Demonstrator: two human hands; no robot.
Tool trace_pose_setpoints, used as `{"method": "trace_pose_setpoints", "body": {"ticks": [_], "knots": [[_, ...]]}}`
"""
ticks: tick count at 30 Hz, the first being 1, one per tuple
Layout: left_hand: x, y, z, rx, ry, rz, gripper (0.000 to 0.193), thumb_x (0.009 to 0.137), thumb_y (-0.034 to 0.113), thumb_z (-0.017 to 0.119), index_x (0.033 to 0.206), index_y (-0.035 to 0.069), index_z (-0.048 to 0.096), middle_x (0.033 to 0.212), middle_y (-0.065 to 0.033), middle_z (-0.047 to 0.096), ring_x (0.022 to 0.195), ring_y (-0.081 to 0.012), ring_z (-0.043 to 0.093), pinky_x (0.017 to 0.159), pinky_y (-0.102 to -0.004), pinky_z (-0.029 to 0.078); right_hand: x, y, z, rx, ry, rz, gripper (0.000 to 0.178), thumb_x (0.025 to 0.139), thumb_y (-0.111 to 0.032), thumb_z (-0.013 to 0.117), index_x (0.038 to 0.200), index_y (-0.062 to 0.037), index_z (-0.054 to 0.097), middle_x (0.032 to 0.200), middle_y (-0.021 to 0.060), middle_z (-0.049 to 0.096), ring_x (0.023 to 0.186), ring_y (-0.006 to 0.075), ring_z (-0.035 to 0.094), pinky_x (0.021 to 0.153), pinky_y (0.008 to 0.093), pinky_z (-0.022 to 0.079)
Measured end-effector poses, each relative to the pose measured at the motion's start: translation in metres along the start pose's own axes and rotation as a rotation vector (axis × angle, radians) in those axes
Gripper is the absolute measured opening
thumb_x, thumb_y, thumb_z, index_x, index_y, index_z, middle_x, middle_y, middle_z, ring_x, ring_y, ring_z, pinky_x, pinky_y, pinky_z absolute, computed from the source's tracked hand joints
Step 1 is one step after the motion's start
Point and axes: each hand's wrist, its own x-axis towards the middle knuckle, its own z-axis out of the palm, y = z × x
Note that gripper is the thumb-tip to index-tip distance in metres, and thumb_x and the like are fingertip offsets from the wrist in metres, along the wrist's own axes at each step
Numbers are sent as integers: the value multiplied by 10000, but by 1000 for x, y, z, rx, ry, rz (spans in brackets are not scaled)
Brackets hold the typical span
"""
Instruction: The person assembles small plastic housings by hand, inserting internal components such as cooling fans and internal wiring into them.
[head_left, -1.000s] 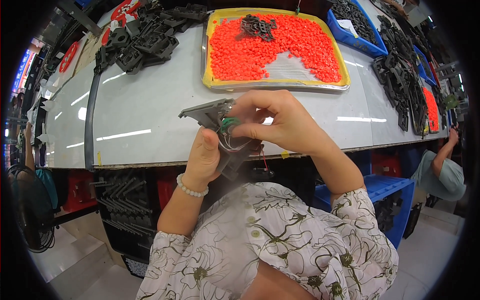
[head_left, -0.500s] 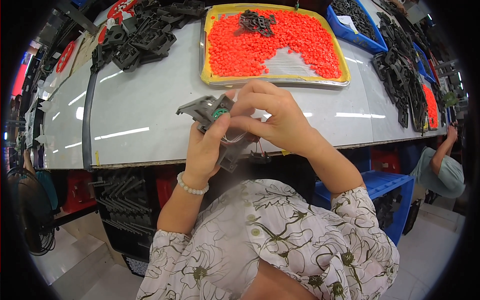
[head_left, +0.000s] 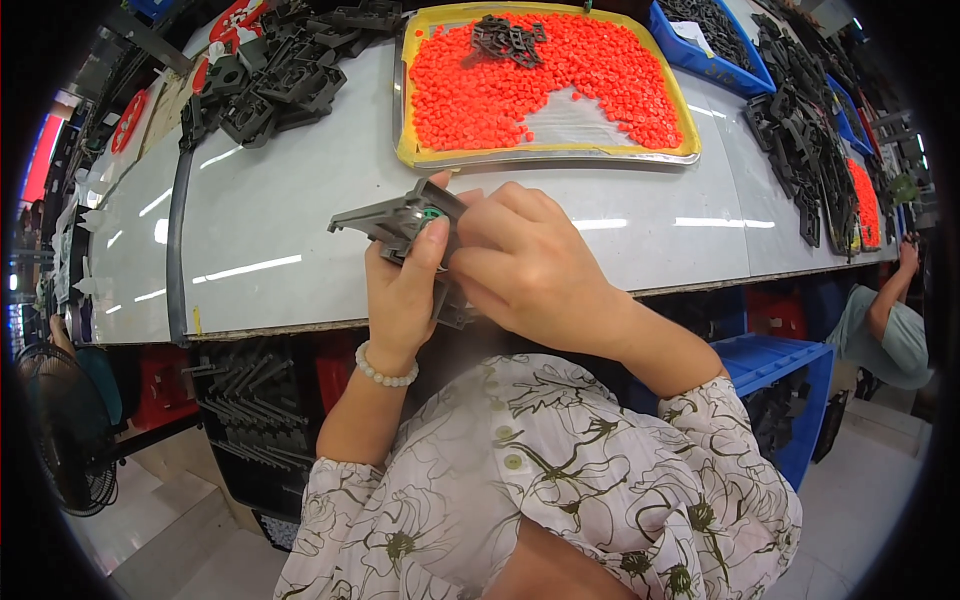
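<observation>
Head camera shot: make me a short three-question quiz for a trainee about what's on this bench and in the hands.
1. True or false: both hands hold the grey plastic part in front of the white table.
2. What fills the yellow tray? A) blue screws B) small orange-red pieces C) white caps
3. Fill in: the left hand wears a bracelet of pale ____ at the wrist.

Key
1. True: the left hand's grip is under the part, and the right hand closes on it from the right.
2. B: small orange-red pieces, with a few dark parts on top.
3. Beads.
</observation>
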Motion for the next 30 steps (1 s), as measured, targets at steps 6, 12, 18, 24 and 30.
{"method": "trace_pose_setpoints", "body": {"ticks": [6, 12, 18, 24, 30], "knots": [[-2, 2, -2, -17, 48, 19, 478, 886, 201, 487, 1276, -57, 383, 1079, -173, 569, 922, -206, 602, 803, -301, 503, 2, 0, -8, 97, 39, -28, 213, 633, -125, 699, 794, -31, 595, 836, 69, 529, 821, 228, 510, 699, 338, 409], [3, 5, -5, -107, 81, 94, 513, 897, 227, 452, 1307, -46, 310, 1202, -256, 478, 1073, -353, 541, 807, -406, 531, -47, 11, -26, 366, 193, 487, 218, 712, -108, 714, 876, -18, 603, 781, 83, 599, 713, 193, 569, 640, 307, 455], [2, 2, 3, -180, 109, 145, 474, 903, 190, 436, 1304, -30, 310, 1202, -254, 472, 1087, -357, 529, 823, -419, 524, -59, -6, 2, 887, 107, 887, 279, 732, -127, 741, 915, 17, 585, 772, 68, 626, 715, 97, 583, 655, 245, 484], [0, -1, 7, -89, 152, 211, 496, 894, 229, 423, 1307, -16, 295, 1217, -253, 454, 1107, -370, 508, 810, -425, 532, -57, -1, 11, 1207, 141, 890, 235, 771, 23, 658, 977, 24, 546, 936, 71, 596, 790, 105, 577, 714, 220, 481], [-4, -5, 9, -63, 173, 261, 504, 890, 234, 425, 1310, -9, 287, 1219, -254, 451, 1112, -374, 502, 811, -422, 531, -46, -9, 17, 1199, 299, 922, 212, 780, -43, 680, 946, 41, 578, 884, 60, 626, 792, 99, 589, 717, 231, 489]]}}
